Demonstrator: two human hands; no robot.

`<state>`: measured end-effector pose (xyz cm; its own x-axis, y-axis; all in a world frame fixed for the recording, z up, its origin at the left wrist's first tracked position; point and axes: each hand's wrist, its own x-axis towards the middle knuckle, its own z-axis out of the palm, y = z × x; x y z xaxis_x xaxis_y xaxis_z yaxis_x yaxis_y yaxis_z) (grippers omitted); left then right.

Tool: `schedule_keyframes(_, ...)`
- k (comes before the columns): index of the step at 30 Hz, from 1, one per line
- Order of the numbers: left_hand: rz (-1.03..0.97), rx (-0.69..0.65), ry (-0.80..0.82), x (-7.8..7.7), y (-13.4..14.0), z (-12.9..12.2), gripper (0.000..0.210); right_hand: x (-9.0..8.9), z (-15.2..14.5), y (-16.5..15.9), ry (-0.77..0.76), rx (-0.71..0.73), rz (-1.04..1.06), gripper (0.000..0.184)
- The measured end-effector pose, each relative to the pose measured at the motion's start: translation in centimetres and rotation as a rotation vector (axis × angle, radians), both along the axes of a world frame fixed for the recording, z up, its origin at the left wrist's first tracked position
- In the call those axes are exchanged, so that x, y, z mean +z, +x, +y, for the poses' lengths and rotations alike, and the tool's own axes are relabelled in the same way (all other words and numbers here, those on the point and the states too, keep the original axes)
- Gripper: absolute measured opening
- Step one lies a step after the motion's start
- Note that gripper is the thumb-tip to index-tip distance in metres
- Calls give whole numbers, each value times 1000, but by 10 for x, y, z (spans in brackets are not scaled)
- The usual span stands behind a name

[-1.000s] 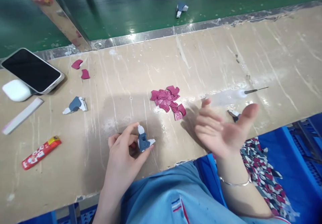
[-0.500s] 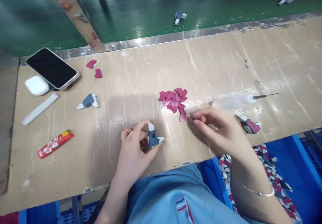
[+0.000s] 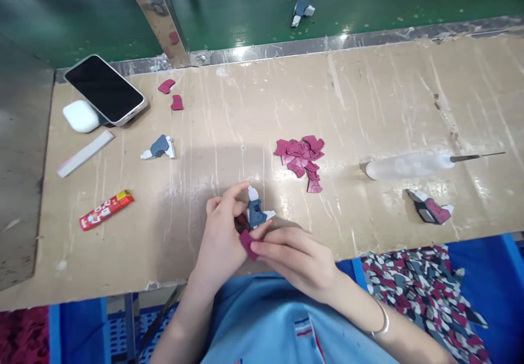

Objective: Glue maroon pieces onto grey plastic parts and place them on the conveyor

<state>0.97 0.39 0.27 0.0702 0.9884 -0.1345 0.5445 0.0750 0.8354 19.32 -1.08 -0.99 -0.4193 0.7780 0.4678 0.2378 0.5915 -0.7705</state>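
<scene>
Between the thumb and fingers of my left hand [image 3: 225,225] is a small blue-grey and white plastic part [image 3: 255,211], held just above the table. My right hand [image 3: 301,255] pinches a flat maroon plastic piece [image 3: 248,245] just below that part, close to my left thumb. A pile of similar maroon pieces [image 3: 301,156] lies on the table beyond my hands. Off to the right rests a part in black, white and maroon [image 3: 429,207]. Another blue-grey and white part [image 3: 159,147] lies to the left.
A clear bottle with a thin needle tip [image 3: 409,166] lies at the right. Along the left are a phone [image 3: 106,88], a white case [image 3: 81,116], a pale strip [image 3: 85,153] and a red packet [image 3: 106,210]. Below the table edge, a blue bin [image 3: 483,276] holds many parts.
My right hand has moved left from beside the pile to my left hand, carrying a maroon piece. The view has shifted slightly; my left hand still holds the blue-grey part.
</scene>
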Motion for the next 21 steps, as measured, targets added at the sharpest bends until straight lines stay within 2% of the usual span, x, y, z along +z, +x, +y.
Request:
schedule_keyframes(3,13,-30,-6,0,2,1,56,5,4,10,91,-9,-46,24)
schedule_keyframes(7,43,-51,-23,2,3,2,60,10,14,14,166,-98,-117,35)
schedule_keyframes(12,46,-55,-4,2,3,2,57,8,22,13,189,-137,-162,41)
schedule_keyframes(15,52,-58,-5,1,3,1,57,7,22,12,175,-123,-170,38)
schedule_keyframes(21,17,-44,20,0,2,1,56,3,21,7,157,-134,-173,22)
